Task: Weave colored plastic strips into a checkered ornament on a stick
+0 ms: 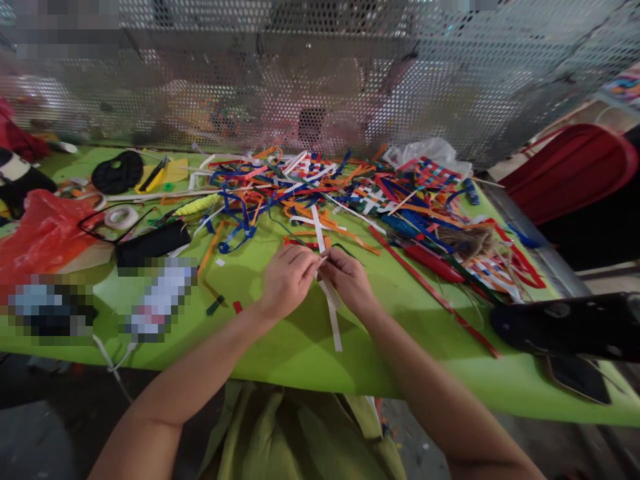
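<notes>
A white strip (334, 327) runs roughly away from me over the green table, passing between my hands. My left hand (289, 280) is closed, its fingertips pinching the strip near its middle. From the other side my right hand (347, 279) pinches at the same spot, thumb and forefinger together. The fingers hide the part of the strip that they hold, so I cannot tell whether it is folded or crossed there. Just beyond my fingers lies a short piece of red, green and orange strips (295, 241), partly covered by the white one.
Colored strips and woven patches (367, 200) are heaped along the back of the green table (220, 360). Left are yellow-handled pliers (153, 176), a tape roll (121, 217), a black case (153, 247) and an orange plastic bag (50, 230). A long red strip (435, 292) lies right.
</notes>
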### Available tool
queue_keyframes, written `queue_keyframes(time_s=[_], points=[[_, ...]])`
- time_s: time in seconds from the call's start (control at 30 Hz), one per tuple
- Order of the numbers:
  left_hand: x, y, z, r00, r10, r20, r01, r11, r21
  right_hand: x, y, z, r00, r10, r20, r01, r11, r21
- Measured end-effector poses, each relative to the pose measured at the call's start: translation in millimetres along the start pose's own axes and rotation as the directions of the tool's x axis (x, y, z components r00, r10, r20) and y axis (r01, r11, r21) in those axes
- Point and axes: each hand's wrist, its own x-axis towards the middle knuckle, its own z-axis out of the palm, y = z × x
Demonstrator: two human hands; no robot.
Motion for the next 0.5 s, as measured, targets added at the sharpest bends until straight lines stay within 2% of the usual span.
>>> queue_keyframes(time_s=[0.07, 0.13, 0.2, 0.3, 0.37, 0.43, 0.5], points=[[2.9, -2.0, -1.9, 0.993, -0.111, -0.027, 0.107, 0.986, -0.125, 0.9, 0.7, 0.8, 1.000, 0.003, 0.022, -0.003, 1.000, 0.013], [4.1, -2.8, -3.1, 0.986, -0.164, -0.036, 0.155, 0.971, -0.184, 1.5, 1.9, 1.3, 0.999, 0.001, 0.037, -0.001, 1.000, 0.020], [3.5, -1.8, -2.8, 0.993, -0.117, -0.027, 0.113, 0.985, -0.129, 1.8, 2.7, 1.3, 0.999, -0.005, 0.032, 0.005, 1.000, 0.005], [1.9, 0.6, -0.4, 0.999, 0.009, 0.040, -0.010, 1.000, 0.008, 2.2, 3.0, 0.7, 1.000, 0.002, 0.014, -0.002, 1.000, -0.013], [2.6, -0.2, 0.4, 0.999, 0.006, 0.042, -0.006, 1.000, 0.003, 2.9, 2.6, 0.4, 1.000, 0.018, 0.010, -0.018, 1.000, -0.001], [5.0, -3.6, -0.7, 0.996, -0.093, -0.013, 0.092, 0.991, -0.096, 3.5, 1.8, 0.1, 0.999, 0.039, 0.034, -0.041, 0.998, 0.039], [7.8, -8.0, -3.3, 0.971, -0.235, -0.049, 0.217, 0.948, -0.232, 3.6, 0.1, -0.7, 0.994, 0.057, 0.091, -0.067, 0.993, 0.102]])
